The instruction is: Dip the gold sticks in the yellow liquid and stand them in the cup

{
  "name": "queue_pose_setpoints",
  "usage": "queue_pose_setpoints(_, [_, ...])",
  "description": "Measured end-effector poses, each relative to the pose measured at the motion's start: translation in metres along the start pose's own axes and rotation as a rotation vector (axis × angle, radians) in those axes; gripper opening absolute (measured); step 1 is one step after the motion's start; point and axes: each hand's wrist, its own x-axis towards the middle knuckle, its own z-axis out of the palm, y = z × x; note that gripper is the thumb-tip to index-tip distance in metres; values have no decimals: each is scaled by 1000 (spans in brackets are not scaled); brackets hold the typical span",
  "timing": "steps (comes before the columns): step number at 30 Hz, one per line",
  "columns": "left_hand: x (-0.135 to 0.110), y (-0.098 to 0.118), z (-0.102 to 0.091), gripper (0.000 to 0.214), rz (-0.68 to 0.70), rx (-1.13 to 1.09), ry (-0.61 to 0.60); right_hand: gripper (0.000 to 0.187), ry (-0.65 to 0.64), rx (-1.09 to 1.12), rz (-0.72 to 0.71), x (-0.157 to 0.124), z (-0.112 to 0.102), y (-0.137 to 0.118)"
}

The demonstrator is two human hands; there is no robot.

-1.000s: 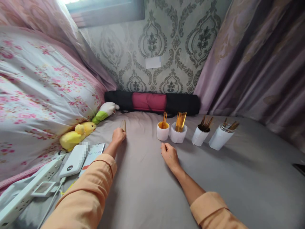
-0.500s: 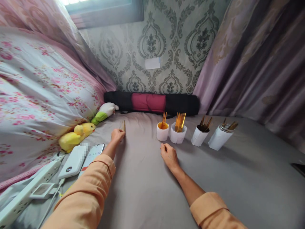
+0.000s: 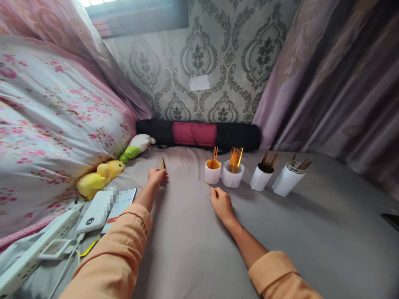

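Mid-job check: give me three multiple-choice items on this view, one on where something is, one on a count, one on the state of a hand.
1. Where is the right hand?
A. inside a cup
B. on the grey sheet, just in front of the leftmost white cup
C. on the phone

2. How many white cups stand in the row?
A. two
B. four
C. six

3. What is the left hand doing?
A. gripping a small bundle of sticks
B. lying open and flat
C. holding the yellow plush toy

Answers: 1 B, it rests on bare sheet near that cup; 2 B, four cups with sticks are lined up; 3 A, stick ends poke up from its closed fingers.
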Motion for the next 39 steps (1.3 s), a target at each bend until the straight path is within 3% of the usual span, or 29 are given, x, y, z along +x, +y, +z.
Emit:
queue_pose_setpoints(13, [-23,-4,14,4,-147,-472,-98,36,-7,5,3,-1,-2,-2])
queue_pose_setpoints(39, [-78,-19,31,11,-187,-768,-329,36,-3,5,-13,-1,-2,-2])
